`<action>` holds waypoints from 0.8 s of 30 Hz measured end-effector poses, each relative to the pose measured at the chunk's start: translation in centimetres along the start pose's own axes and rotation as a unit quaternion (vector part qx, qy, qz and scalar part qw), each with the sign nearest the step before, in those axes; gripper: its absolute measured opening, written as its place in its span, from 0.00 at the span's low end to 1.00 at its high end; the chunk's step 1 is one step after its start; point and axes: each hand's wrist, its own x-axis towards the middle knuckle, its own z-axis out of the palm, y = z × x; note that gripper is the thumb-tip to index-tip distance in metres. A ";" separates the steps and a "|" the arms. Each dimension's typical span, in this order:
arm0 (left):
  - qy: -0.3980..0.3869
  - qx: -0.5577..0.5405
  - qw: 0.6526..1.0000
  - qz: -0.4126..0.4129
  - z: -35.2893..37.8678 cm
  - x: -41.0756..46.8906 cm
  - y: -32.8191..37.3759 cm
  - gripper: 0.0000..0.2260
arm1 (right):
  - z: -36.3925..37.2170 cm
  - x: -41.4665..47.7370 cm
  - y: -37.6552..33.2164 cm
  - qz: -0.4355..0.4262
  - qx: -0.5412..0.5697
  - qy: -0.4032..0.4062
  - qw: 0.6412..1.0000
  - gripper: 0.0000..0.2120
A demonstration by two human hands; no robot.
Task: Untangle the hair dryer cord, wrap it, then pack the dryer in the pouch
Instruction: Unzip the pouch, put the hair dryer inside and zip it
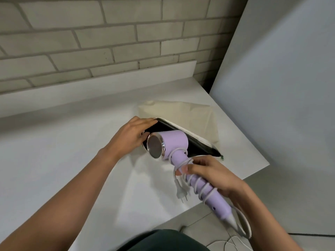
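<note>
Lilac plastic is covering the whole hair dryer [176, 144], from its short round barrel down to the long handle, which is ending in a pale grey tapered sleeve. A shiny metal ring [164, 147] is framing the dark grille at the barrel's back end, which is facing the camera. The white cord [201, 187] is spiralling round the handle in several turns, one slack loop is hanging past the handle's tip, and the plug [181, 193] is dangling free with its two pins pointing down.

The right hand [213, 173] is gripping the handle mid-way, fingers and thumb curled round it and over the cord turns. It is holding the dryer tilted above the near right part of the white table [72, 151], the barrel lying at the mouth of the pouch [192, 115]; how far in it is reaching is not clear. The pouch is beige cloth with a black lining, lying flat on the table. The left hand [130, 136] is pinching the pouch's upper edge with curled fingers, holding the mouth open.
</note>
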 end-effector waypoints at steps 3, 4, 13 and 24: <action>0.043 0.013 0.999 0.009 0.7 -1.0 1.4 0.24 | -0.8 0.5 -0.7 0.039 0.063 -0.005 0.997 0.14; 0.053 0.021 0.998 0.013 0.8 -1.3 1.9 0.24 | -0.9 0.6 -0.8 0.053 0.077 -0.016 0.996 0.15; 0.070 0.056 0.996 0.018 1.5 -3.9 5.1 0.24 | -0.3 5.3 0.7 0.125 0.291 0.062 0.946 0.17; 0.032 0.074 0.997 -0.019 3.3 -8.0 6.2 0.32 | -0.6 9.9 1.4 0.079 0.328 0.276 0.900 0.10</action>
